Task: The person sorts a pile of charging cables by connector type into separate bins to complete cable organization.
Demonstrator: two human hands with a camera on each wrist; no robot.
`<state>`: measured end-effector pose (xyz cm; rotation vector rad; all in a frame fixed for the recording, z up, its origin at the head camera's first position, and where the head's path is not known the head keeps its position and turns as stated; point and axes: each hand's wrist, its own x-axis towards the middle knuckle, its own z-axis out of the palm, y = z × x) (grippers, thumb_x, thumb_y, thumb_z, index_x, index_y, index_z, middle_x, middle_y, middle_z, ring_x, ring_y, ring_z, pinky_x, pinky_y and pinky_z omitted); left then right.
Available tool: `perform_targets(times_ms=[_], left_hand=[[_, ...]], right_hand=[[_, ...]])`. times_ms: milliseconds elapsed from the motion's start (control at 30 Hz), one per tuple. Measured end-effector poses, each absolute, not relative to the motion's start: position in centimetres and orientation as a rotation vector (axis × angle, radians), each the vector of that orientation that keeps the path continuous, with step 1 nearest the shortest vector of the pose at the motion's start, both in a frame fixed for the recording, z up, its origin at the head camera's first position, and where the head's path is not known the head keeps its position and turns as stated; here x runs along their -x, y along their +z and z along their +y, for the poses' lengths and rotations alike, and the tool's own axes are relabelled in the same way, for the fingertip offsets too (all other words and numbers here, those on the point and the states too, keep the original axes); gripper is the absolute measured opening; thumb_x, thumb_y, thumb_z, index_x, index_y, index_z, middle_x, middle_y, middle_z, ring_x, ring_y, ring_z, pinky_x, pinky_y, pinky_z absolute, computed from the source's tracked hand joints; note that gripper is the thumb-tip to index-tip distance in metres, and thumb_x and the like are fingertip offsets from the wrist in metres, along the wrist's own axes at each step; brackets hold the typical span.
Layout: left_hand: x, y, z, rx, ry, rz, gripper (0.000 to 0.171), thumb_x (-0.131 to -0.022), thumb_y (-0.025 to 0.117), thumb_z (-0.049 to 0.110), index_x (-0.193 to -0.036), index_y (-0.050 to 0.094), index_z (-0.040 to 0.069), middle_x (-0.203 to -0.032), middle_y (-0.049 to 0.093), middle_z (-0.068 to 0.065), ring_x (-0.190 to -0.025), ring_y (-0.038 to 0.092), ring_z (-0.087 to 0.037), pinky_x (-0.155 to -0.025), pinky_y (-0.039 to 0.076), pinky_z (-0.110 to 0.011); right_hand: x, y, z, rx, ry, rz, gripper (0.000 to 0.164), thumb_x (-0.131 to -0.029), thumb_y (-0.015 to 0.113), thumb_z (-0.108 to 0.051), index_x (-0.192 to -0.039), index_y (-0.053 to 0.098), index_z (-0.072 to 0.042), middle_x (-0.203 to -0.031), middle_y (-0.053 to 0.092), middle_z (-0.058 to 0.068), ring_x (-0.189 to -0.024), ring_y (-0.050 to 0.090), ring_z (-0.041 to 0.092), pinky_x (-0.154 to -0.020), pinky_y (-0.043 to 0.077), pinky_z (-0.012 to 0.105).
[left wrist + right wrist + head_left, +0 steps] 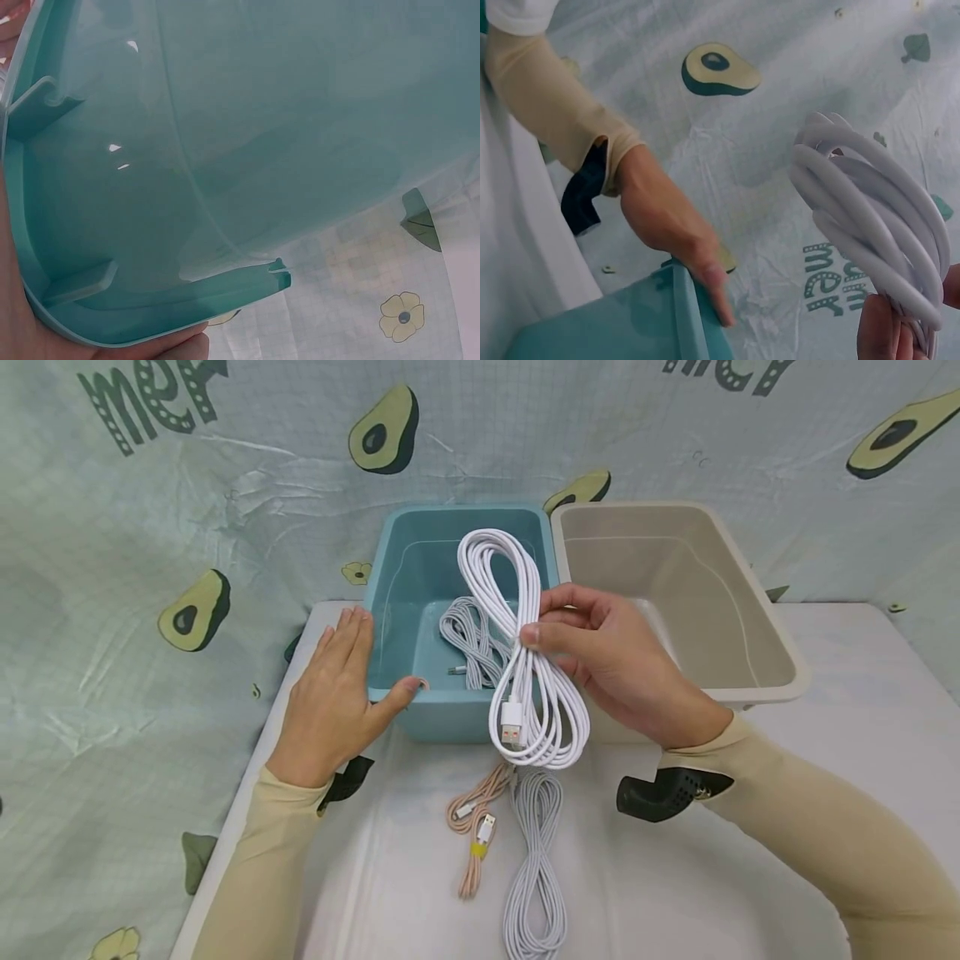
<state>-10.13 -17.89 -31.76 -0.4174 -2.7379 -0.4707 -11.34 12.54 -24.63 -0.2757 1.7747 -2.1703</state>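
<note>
Right hand (622,660) pinching the white cable (522,670) at its waist, over the blue tub's (405,585) near rim.

The cable hangs in tied loops at the tub's 5 o'clock, its plug (metal end down) near the bottom of the coil. The left hand (330,706) rests on the tub's corner at 7 o'clock — fingers straight and side by side, thumb spread along the near rim, gripping nothing. Inside the tub, a grey cable (472,639) lies coiled, partly hidden by the white one. The beige tub (645,556) stands just beside the blue one, at its 3 o'clock. On the table (660,885), toward 6 o'clock, a tan cable (480,797) with a yellow band (478,850) lies beside a long grey bundle (536,860).
</note>
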Motion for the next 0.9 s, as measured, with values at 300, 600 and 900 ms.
perform_targets(times_ms=[300,600,900], left_hand=[[10.3,-32.1,-17.9,0.431,-0.478,-2.727,0.112,-0.095,0.032,0.085,-0.158,0.032,-0.007,-0.166,0.034,-0.025,-0.159,0.029,-0.039,-0.134,0.021,-0.048],[10.3,-31.9,-17.9,0.42,-0.459,-2.746,0.102,-0.097,0.05,0.073,-0.159,0.031,-0.007,-0.166,0.033,-0.026,-0.159,0.028,-0.039,-0.134,0.02,-0.051],[10.3,-31.7,-18.0,0.427,-0.438,-2.758,0.108,-0.096,0.038,0.081,-0.158,0.032,-0.008,-0.166,0.034,-0.026,-0.16,0.027,-0.039,-0.135,0.019,-0.052]], right_hand=[[12.5,-23.9,12.2,0.225,-2.157,1.889,0.016,-0.096,0.065,-0.008,-0.111,0.062,-0.004,-0.088,0.067,-0.001,-0.094,0.064,0.016,-0.078,0.063,0.025],[14.4,-22.9,11.5,0.193,-2.197,1.935,0.013,-0.093,0.069,-0.007,-0.105,0.066,-0.004,-0.092,0.067,0.002,-0.092,0.063,0.017,-0.076,0.059,0.022],[16.2,-21.8,11.0,0.196,-2.164,1.987,0.013,-0.095,0.072,-0.011,-0.104,0.066,-0.005,-0.105,0.061,0.005,-0.094,0.055,0.021,-0.076,0.057,0.022]])
